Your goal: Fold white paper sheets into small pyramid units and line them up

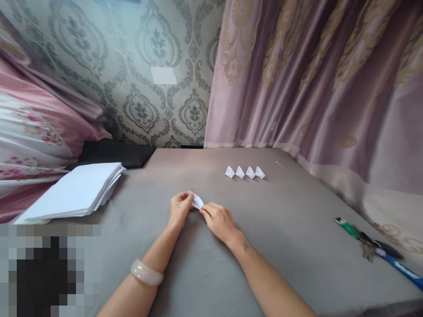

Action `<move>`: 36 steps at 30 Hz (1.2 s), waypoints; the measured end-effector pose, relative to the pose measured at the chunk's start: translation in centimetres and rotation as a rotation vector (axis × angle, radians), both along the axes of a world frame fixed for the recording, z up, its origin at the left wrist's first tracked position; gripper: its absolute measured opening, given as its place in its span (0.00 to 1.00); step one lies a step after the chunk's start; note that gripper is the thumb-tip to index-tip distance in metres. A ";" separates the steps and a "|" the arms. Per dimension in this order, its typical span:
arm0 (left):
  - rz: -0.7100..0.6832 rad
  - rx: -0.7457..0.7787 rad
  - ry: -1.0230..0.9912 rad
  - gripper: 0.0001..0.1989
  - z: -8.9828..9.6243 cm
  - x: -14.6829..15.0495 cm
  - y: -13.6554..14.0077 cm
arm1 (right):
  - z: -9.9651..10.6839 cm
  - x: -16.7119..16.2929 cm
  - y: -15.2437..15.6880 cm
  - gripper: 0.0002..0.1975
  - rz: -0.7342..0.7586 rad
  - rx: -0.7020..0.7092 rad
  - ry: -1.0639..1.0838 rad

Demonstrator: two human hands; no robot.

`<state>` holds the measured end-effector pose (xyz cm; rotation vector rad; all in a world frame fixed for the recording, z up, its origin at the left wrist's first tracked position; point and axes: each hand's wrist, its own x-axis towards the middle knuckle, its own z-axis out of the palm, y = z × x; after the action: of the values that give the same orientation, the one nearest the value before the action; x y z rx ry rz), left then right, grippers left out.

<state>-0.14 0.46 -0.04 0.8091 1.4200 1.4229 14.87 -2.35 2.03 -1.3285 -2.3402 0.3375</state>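
Note:
Between my two hands is a small folded piece of white paper (197,200), held just above the grey table. My left hand (180,206) pinches its upper left end, fingers closed. At the lower right end, my right hand (218,219) grips the paper between thumb and fingers. Part of the paper is hidden behind the fingertips. Farther back and to the right, several small folded white paper shapes (250,172) stand in a row, each with a pointed top.
A thick stack of white paper (76,189) lies at the left, with a black cloth-like item (115,153) behind it. Keys with a green and blue strap (368,246) rest near the right edge. Curtains (297,75) hang along the table's right side.

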 end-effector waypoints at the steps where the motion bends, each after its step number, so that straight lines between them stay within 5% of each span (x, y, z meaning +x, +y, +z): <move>1: -0.012 -0.023 -0.017 0.17 0.0 0.0 0.1 | 0.1 0.0 0.2 0.11 0.010 -0.006 0.011; 6: 0.008 -0.068 -0.155 0.16 0.5 -0.3 0.6 | 0.4 0.7 2.7 0.11 0.022 -0.043 0.008; 13: 0.028 -0.096 -0.156 0.05 0.0 -0.6 1.0 | -1.0 2.5 7.5 0.15 -0.281 -0.005 0.002; 21: -0.011 -0.085 -0.113 0.05 -0.3 -0.6 1.1 | -1.7 2.5 11.6 0.16 -0.410 -0.020 -0.032; 36: -0.046 -0.069 -0.084 0.10 -0.9 -0.7 1.4 | -1.1 1.5 13.2 0.15 -0.472 -0.091 -0.091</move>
<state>-0.86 1.85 -0.95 0.7257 1.3704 1.3499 16.32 10.86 0.93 -1.9163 -2.0119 0.2396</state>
